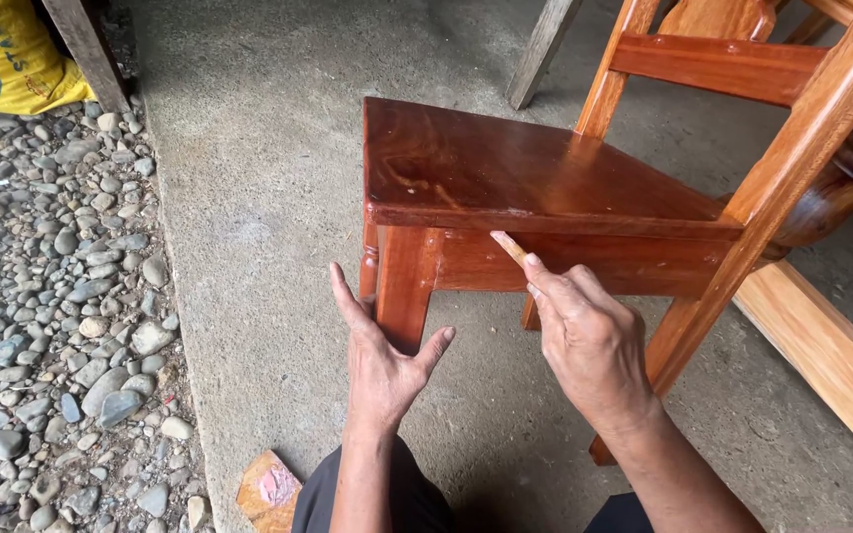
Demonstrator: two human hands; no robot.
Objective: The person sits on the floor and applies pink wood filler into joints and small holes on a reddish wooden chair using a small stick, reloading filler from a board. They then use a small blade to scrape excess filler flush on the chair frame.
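The chair (pixel 545 188) stands on the concrete floor (pixel 269 197), seat already glossy red-brown. The right hand (pixel 589 341) pinches a thin stick (pixel 508 247) against the seat rail; the left hand (pixel 382 360), fingers spread, rests by the front leg (pixel 405 291). Touch-up seems unfinished.

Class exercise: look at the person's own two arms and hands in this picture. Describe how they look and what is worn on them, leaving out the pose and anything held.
Both forearms are bare, with no sleeves in view. The left hand and right hand wear no gloves, rings, watch or bracelets. Dark clothing shows at the bottom edge.
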